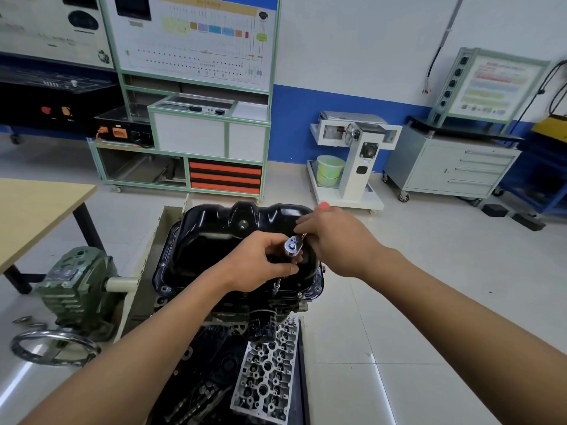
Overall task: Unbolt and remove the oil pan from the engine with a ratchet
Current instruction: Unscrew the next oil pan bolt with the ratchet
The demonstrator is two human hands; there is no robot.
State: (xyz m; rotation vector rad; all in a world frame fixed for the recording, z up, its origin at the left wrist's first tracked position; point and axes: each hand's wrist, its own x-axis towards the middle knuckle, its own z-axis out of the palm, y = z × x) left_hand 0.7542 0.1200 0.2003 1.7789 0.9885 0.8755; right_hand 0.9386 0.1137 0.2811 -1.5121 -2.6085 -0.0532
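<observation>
At the near right edge of the oil pan (214,240), which sits bolted on top of the upturned engine (227,308), the ratchet (293,245) stands over the pan's flange on a slim extension bar (277,283). The bar drops almost straight down to a flange bolt (275,290) near the pan's near right corner. The left hand (260,262) curls its fingers round the ratchet's head and the top of the bar, steadying them just above the bolt. The right hand (334,237) wraps the handle. The handle's long axis runs from the head away and to the right, toward the pan's far right corner, and its red end (323,206) pokes out beyond the knuckles. The swing should therefore come from the right hand, sweeping level across the pan while the left keeps the bar upright. Another flange bolt (300,294) shows just to the right.
</observation>
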